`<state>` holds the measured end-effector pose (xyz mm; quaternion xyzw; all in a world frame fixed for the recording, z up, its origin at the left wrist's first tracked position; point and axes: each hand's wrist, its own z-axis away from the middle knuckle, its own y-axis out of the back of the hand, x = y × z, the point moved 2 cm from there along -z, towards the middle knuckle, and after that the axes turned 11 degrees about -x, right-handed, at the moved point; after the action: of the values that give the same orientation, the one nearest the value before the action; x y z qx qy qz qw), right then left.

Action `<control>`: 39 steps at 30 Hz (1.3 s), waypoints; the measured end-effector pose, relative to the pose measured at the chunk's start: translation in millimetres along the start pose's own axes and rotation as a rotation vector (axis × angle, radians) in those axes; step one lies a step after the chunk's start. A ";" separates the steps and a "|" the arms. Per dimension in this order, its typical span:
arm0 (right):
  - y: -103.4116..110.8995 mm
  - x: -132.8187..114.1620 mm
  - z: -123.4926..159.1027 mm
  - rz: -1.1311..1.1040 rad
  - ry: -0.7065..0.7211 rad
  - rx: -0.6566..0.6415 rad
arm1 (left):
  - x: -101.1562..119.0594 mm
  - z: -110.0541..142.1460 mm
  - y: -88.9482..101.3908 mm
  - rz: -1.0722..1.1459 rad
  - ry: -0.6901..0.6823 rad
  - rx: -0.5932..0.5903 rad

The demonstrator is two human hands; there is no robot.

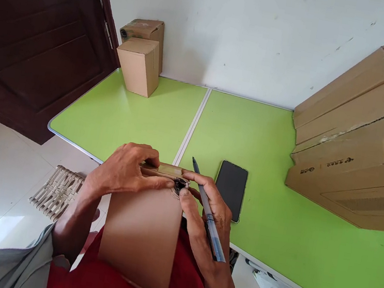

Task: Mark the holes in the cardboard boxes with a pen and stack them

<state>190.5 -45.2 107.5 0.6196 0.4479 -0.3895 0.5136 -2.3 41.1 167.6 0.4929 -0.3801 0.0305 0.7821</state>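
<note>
A brown cardboard box (142,234) leans against my body at the table's near edge, its broad side facing me. My left hand (132,168) grips its upper left edge, fingers over the top and thumb along the front. My right hand (208,210) holds the upper right corner between thumb and fingers. A pen (210,213) with a clear barrel and dark tip is tucked in that same hand, pointing up and left. Between my thumbs, a dark, ragged hole (180,186) shows in the box near its top corner; what is inside it is unclear.
A dark smartphone (230,190) lies on the green table (252,134), right of my hands. Two small cardboard boxes (139,64) stand at the back left. Larger cardboard boxes (361,143) lean at the right. A woven stool (56,192) stands on the floor, near a dark door (37,29).
</note>
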 end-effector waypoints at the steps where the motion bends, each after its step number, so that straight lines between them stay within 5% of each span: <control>1: 0.1 1.3 1.7 0.001 -0.003 0.007 | 4.3 -1.5 -1.3 -0.048 0.012 0.005; 10: -0.5 5.8 9.4 0.051 0.032 -0.023 | 23.2 -8.6 -18.1 -0.210 0.179 0.062; 23: -17.7 4.8 5.5 0.146 0.137 -0.090 | 21.2 -6.1 -20.2 -0.335 0.214 -0.039; 32: -4.5 13.1 8.9 0.007 0.003 -0.079 | -9.9 -4.9 1.6 -0.023 -0.022 -0.134; 39: 7.6 22.0 19.0 -0.234 -0.087 0.228 | -22.4 -10.3 4.7 0.113 -0.185 -0.176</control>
<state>203.8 -61.1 85.8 0.6000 0.4473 -0.5213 0.4101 -14.3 59.0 154.7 0.4006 -0.4790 -0.0044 0.7810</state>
